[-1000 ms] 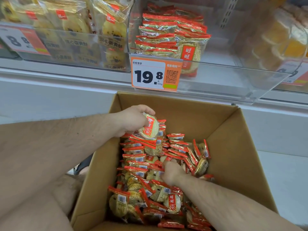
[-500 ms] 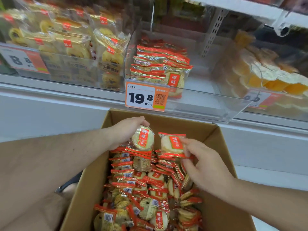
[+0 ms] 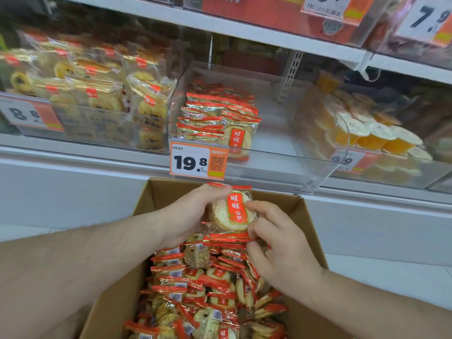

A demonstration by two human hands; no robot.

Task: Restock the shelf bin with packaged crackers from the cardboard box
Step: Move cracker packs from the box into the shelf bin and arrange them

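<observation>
An open cardboard box (image 3: 309, 223) below me holds several red-and-gold cracker packets (image 3: 210, 289). Above its far edge, both hands hold a small stack of cracker packets (image 3: 232, 211) between them, the front packet facing me with its red label. My left hand (image 3: 190, 216) grips the stack from the left, fingers curled over the top. My right hand (image 3: 276, 243) pinches it from the right and below. Straight above is the clear shelf bin (image 3: 281, 167), with a pile of the same crackers (image 3: 217, 118) on its left side and a 19.8 price tag (image 3: 195, 161).
A bin of yellow pastry packets (image 3: 102, 94) stands to the left and a bin of orange jelly cups (image 3: 367, 133) to the right. A higher shelf (image 3: 269, 37) runs overhead. White floor (image 3: 391, 277) shows right of the box.
Both hands rose from the box and came together; the packets each hand held are now pressed into one stack near the bin front. My view tilted up toward the shelf.
</observation>
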